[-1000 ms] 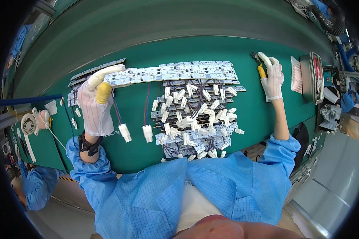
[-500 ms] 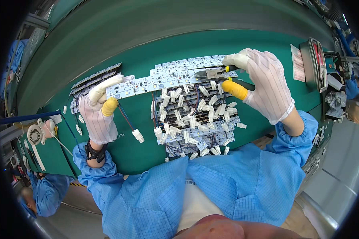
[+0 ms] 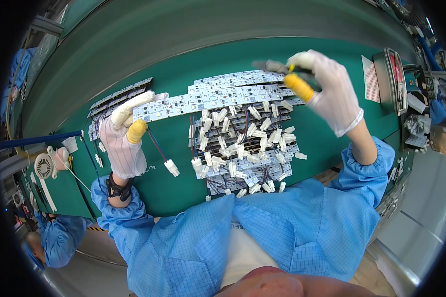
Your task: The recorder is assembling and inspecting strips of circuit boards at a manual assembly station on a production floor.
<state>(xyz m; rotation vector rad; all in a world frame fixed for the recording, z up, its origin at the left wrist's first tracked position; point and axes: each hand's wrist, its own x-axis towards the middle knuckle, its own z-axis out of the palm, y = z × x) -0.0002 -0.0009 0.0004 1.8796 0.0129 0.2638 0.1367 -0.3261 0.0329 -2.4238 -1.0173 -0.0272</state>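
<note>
My left hand (image 3: 125, 133), in a striped white glove with a yellow-wrapped thumb, is closed on the left end of a long white LED circuit board (image 3: 178, 105). A thin wire pair with a white connector (image 3: 171, 167) dangles from that end. The board reaches right over a stack of similar boards (image 3: 277, 161), strewn with several white connectors (image 3: 252, 131) on dark wires. Above the stack's far right end, my gloved right hand (image 3: 332, 89) is closed around small cutting pliers (image 3: 275, 67), whose jaws are blurred and apart from the board.
Another pile of boards (image 3: 120, 99) lies beyond my left hand on the green mat (image 3: 168, 190). At the far right stand a metal tray (image 3: 390, 81) and a dotted sheet (image 3: 370, 79). A small fan (image 3: 44, 167) is at left, near a person in blue (image 3: 64, 240).
My right hand has lifted the pliers off the board, away from me and slightly right. My left hand keeps its hold on the board with almost no movement.
</note>
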